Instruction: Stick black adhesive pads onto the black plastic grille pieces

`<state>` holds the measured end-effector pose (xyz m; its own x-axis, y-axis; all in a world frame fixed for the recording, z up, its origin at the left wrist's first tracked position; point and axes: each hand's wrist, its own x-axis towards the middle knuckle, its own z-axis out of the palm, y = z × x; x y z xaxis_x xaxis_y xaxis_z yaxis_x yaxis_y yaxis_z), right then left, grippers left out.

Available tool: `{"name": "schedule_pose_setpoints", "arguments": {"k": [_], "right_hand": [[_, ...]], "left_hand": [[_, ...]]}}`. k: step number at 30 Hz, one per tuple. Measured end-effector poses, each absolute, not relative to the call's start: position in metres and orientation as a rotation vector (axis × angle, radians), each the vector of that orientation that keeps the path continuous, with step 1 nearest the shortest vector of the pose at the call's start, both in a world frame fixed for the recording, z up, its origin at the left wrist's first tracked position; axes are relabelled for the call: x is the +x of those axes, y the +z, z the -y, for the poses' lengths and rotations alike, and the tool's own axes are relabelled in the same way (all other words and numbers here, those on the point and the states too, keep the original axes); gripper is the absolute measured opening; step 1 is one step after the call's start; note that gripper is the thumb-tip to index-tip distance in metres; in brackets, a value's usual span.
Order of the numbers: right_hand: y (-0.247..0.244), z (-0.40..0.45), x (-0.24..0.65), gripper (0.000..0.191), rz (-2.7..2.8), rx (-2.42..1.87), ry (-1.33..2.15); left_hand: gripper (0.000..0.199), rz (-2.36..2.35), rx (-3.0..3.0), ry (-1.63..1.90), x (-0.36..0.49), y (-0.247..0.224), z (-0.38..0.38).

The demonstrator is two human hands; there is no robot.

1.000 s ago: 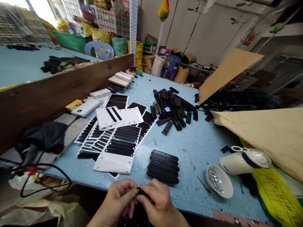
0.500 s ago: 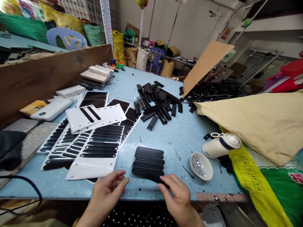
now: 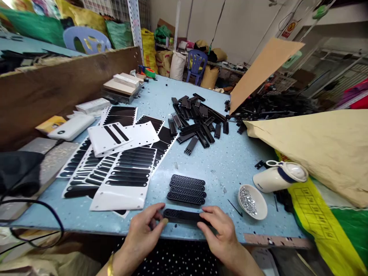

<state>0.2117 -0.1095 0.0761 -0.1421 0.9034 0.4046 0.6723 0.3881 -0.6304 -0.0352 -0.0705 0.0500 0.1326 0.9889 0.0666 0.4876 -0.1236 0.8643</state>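
Observation:
Near the table's front edge lies a black textured strip (image 3: 182, 216), roughly level, between the two hands. My right hand (image 3: 216, 227) pinches its right end between thumb and fingers. At the strip's left end is my left hand (image 3: 150, 222), its thumb and fingertips apart around that end; nothing is gripped in it. Just beyond them, several similar black strips (image 3: 186, 188) lie side by side in a row. Sheets of black oblong stickers (image 3: 129, 172) are spread out to the left, beside my left hand.
A heap of black parts (image 3: 198, 119) lies mid-table. On the right are a white bowl of small metal pieces (image 3: 253, 202), a white cup (image 3: 277, 177) and brown paper (image 3: 313, 142). A wooden board (image 3: 69, 80) borders the left; a cable (image 3: 56, 214) loops at lower left.
The black strip has come away from the row toward the front edge and now spans between both hands. The view has shifted slightly, moving the whole scene right in the picture.

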Motion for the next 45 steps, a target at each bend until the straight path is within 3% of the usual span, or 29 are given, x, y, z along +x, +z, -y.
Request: {"name": "schedule_pose_setpoints", "arguments": {"k": [45], "right_hand": [[0.077, 0.089, 0.181, 0.014, 2.023, -1.338, 0.432]], "left_hand": [[0.017, -1.292, 1.662, 0.907, -0.036, 0.059, 0.061]]}}
